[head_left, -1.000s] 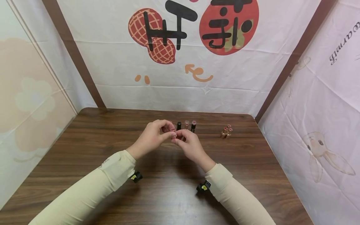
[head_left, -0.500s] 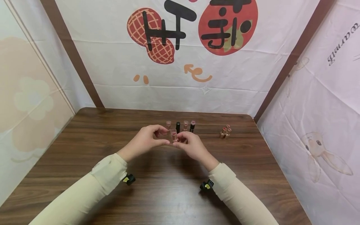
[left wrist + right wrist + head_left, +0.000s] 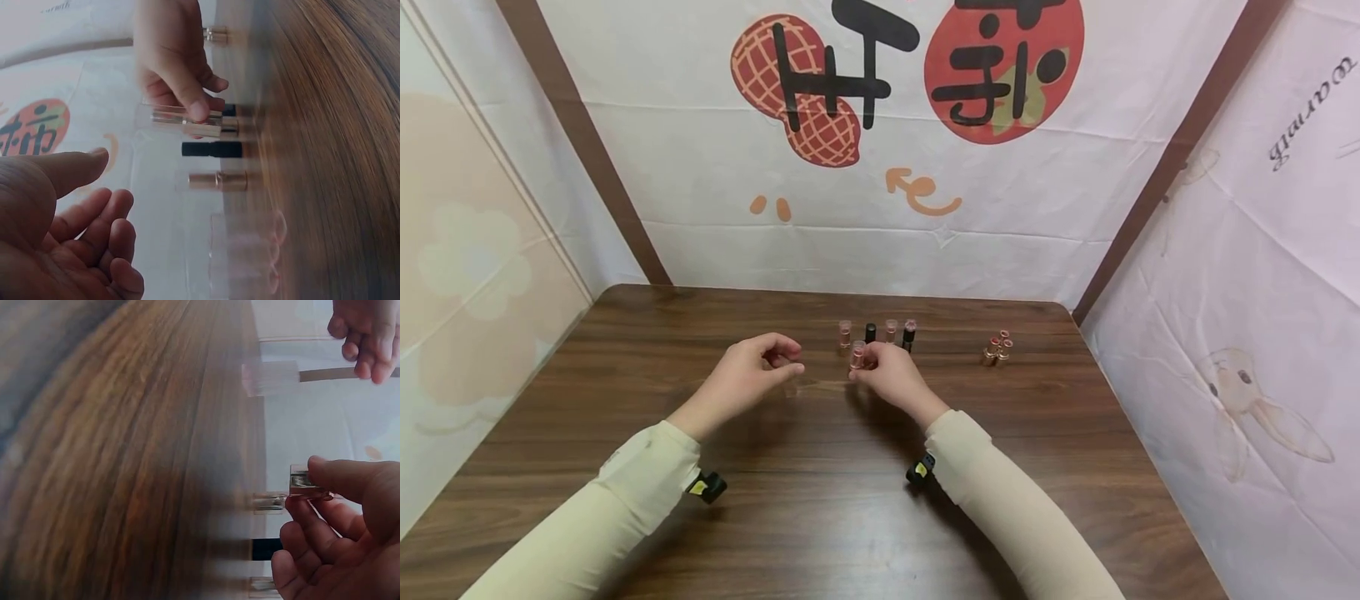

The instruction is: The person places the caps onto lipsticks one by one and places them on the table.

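Note:
My right hand [image 3: 895, 377] pinches a rose-gold lipstick [image 3: 857, 357] with a clear cap between thumb and fingertips, upright just above the table. In the right wrist view the thumb presses one side of the lipstick [image 3: 301, 480]. To the left, my left hand [image 3: 747, 371] hovers with loosely bent fingers, and nothing is between them. Behind the held lipstick stand another clear-capped lipstick [image 3: 845, 334], a black tube [image 3: 870, 332], a second clear-capped lipstick [image 3: 891, 331] and a black tube with a pinkish top [image 3: 909, 335].
Three gold lipsticks [image 3: 997, 350] with red tops stand grouped at the right of the wooden table [image 3: 1060, 467]. Faint clear cylinders [image 3: 245, 253] stand near the left hand. A printed fabric wall [image 3: 880, 258] closes off the back.
My left hand has let go of the lipstick and drawn away to the left. The right hand keeps hold of it and has moved slightly left, uncovering the tubes behind.

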`<act>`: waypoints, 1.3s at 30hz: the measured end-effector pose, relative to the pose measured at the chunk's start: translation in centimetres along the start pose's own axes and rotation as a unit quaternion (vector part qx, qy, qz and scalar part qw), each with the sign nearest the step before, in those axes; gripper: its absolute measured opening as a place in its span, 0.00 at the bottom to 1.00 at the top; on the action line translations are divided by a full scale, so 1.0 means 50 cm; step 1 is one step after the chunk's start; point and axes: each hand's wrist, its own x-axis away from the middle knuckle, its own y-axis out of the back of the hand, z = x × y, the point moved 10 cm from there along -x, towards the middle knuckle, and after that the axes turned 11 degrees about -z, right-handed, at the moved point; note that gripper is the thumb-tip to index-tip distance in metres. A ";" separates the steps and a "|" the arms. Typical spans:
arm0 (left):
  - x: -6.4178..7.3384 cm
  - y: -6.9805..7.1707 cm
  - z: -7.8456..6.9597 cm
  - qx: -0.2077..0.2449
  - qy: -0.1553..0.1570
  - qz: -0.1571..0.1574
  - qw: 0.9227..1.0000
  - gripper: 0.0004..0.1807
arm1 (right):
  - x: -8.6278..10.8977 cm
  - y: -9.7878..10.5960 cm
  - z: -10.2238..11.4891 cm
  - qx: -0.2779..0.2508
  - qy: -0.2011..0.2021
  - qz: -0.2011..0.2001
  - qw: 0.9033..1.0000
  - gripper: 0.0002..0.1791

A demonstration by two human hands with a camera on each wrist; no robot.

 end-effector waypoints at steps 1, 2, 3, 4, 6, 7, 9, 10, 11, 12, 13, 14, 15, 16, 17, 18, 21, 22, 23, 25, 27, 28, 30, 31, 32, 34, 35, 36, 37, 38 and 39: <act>0.000 0.003 0.004 -0.003 0.004 -0.002 1.000 0.15 | -0.005 -0.004 -0.003 0.003 -0.003 0.000 1.000 0.07; -0.001 0.007 0.008 -0.006 0.008 -0.004 1.000 0.15 | -0.010 -0.008 -0.006 0.005 -0.007 0.000 1.000 0.08; -0.001 0.010 0.013 -0.010 0.011 -0.006 1.000 0.15 | -0.014 -0.012 -0.010 0.006 -0.013 0.000 1.000 0.08; -0.001 0.013 0.017 -0.012 0.013 -0.009 1.000 0.15 | -0.018 -0.016 -0.013 0.009 -0.019 0.000 1.000 0.09; -0.001 0.019 0.024 -0.016 0.016 -0.017 1.000 0.15 | -0.023 -0.021 -0.019 0.016 -0.032 -0.001 0.999 0.10; -0.001 0.023 0.028 -0.018 0.017 -0.021 0.999 0.15 | -0.025 -0.023 -0.020 0.018 -0.037 -0.002 0.999 0.09; 0.000 0.028 0.032 -0.021 0.015 -0.028 0.999 0.15 | -0.027 -0.026 -0.022 0.024 -0.045 -0.005 0.999 0.09; 0.000 0.031 0.034 -0.021 0.014 -0.031 0.999 0.15 | -0.027 -0.026 -0.021 0.028 -0.047 -0.006 0.998 0.09; 0.001 0.033 0.035 -0.021 0.014 -0.033 0.999 0.15 | -0.027 -0.026 -0.021 0.033 -0.049 -0.009 0.998 0.09; 0.002 0.034 0.036 -0.021 0.013 -0.034 0.999 0.15 | -0.027 -0.026 -0.020 0.036 -0.050 -0.010 0.998 0.09; 0.002 0.035 0.037 -0.021 0.012 -0.035 0.999 0.15 | -0.028 -0.026 -0.020 0.041 -0.051 -0.012 0.998 0.09; 0.002 0.036 0.038 -0.021 0.012 -0.035 0.999 0.15 | -0.028 -0.026 -0.021 0.045 -0.052 -0.013 0.998 0.09; 0.003 0.036 0.039 -0.020 0.013 -0.035 0.999 0.15 | -0.028 -0.027 -0.021 0.048 -0.054 -0.013 0.997 0.09; 0.003 0.037 0.041 -0.020 0.014 -0.035 0.999 0.15 | -0.028 -0.027 -0.023 0.051 -0.056 -0.013 0.997 0.09; 0.003 0.038 0.041 -0.020 0.015 -0.035 0.999 0.16 | -0.027 -0.028 -0.024 0.055 -0.058 -0.013 0.997 0.09; 0.003 0.038 0.042 -0.019 0.015 -0.035 0.999 0.16 | -0.027 -0.029 -0.026 0.057 -0.059 -0.012 0.997 0.09; 0.003 0.040 0.043 -0.017 0.015 -0.037 0.999 0.17 | -0.028 -0.033 -0.031 0.063 -0.058 -0.012 0.996 0.09; 0.003 0.040 0.044 -0.017 0.014 -0.038 0.999 0.16 | -0.028 -0.033 -0.032 0.066 -0.055 -0.012 0.996 0.09; 0.003 0.040 0.044 -0.016 0.013 -0.038 0.999 0.16 | -0.029 -0.034 -0.033 0.069 -0.052 -0.013 0.996 0.09; 0.003 0.039 0.045 -0.017 0.013 -0.037 0.999 0.16 | -0.030 -0.035 -0.035 0.072 -0.046 -0.013 0.996 0.09; 0.003 0.038 0.047 -0.020 0.014 -0.034 0.999 0.16 | -0.029 -0.036 -0.036 0.072 -0.043 -0.009 0.996 0.10; 0.004 0.037 0.048 -0.021 0.015 -0.033 0.999 0.16 | -0.028 -0.036 -0.036 0.072 -0.042 -0.005 0.996 0.11; 0.005 0.037 0.050 -0.025 0.016 -0.029 0.999 0.16 | -0.023 -0.033 -0.037 0.070 -0.043 0.001 0.997 0.13; 0.006 0.038 0.052 -0.025 0.016 -0.029 0.999 0.16 | -0.019 -0.030 -0.037 0.069 -0.043 0.005 0.997 0.15; 0.006 0.039 0.053 -0.028 0.016 -0.028 0.999 0.16 | -0.015 -0.027 -0.037 0.070 -0.044 0.008 0.997 0.16; 0.007 0.042 0.056 -0.029 0.015 -0.029 0.999 0.15 | -0.008 -0.016 -0.038 0.076 -0.039 0.011 0.996 0.19; 0.008 0.044 0.058 -0.031 0.015 -0.030 0.999 0.15 | -0.004 -0.010 -0.037 0.078 -0.036 0.012 0.996 0.20; 0.009 0.047 0.058 -0.031 0.013 -0.031 0.999 0.16 | -0.001 -0.003 -0.035 0.080 -0.031 0.013 0.996 0.21; 0.009 0.049 0.060 -0.033 0.013 -0.032 0.999 0.16 | 0.003 0.004 -0.034 0.081 -0.026 0.014 0.996 0.21; 0.010 0.052 0.062 -0.034 0.014 -0.034 0.999 0.17 | 0.007 0.013 -0.031 0.080 -0.019 0.015 0.997 0.21; 0.010 0.054 0.064 -0.034 0.015 -0.035 0.999 0.18 | 0.011 0.021 -0.027 0.076 -0.011 0.015 0.997 0.21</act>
